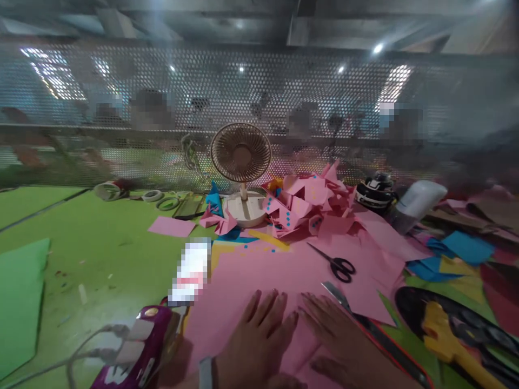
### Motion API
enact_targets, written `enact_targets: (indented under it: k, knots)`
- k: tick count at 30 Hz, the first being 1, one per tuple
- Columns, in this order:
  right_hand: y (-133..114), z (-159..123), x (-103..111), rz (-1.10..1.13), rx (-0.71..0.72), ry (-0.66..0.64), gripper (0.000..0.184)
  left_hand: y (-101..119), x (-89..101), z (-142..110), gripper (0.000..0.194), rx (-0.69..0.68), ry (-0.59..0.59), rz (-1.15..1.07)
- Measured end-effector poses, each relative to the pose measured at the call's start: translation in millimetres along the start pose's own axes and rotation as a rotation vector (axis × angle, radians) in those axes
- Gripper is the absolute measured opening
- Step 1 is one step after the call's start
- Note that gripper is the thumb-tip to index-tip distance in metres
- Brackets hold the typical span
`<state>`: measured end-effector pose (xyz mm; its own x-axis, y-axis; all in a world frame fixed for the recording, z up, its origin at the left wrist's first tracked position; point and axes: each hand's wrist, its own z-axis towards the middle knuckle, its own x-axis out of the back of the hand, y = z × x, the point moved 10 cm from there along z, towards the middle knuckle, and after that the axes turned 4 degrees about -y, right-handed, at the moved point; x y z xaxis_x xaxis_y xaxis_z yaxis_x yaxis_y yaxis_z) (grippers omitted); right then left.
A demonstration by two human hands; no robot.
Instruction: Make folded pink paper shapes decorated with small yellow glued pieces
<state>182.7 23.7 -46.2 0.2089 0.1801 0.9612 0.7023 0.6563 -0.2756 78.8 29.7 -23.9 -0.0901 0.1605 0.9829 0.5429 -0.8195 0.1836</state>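
Note:
My left hand (255, 340) lies flat with fingers spread on a large pink paper sheet (259, 270) at the near edge of the table. My right hand (344, 340) rests flat beside it on the same sheet, fingers stretched forward and nearly touching the left hand's fingertips. Neither hand holds anything. A metal ruler (348, 305) runs diagonally just right of my right hand. Black-handled scissors (338, 265) lie on the pink paper beyond my right hand.
A small desk fan (242, 167) stands at the back centre beside a heap of folded pink paper shapes (312, 205). A purple phone (141, 346) with a cable sits near left. Tape rolls (162, 200), a white bottle (417, 202), coloured sheets (462, 248) and a perforated screen (259, 108) surround.

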Motion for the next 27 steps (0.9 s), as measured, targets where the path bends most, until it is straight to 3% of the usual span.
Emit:
enact_targets:
  k: [3, 8, 16, 27]
  knots:
    - [-2, 2, -2, -0.034, 0.054, -0.039, 0.084, -2, -3.1, 3, 0.077, -0.016, 0.017, 0.024]
    - [-2, -2, 0, -0.033, -0.015, -0.071, 0.078, 2, 3.0, 2, 0.083, -0.006, -0.003, -0.003]
    - [-4, 6, 7, 0.045, -0.091, -0.031, 0.069, 7, 5.7, -2, 0.081, 0.003, -0.022, 0.006]
    - [-10, 7, 11, -0.054, -0.07, -0.006, 0.065, 9, 5.9, 0, 0.081, -0.028, 0.026, 0.02]
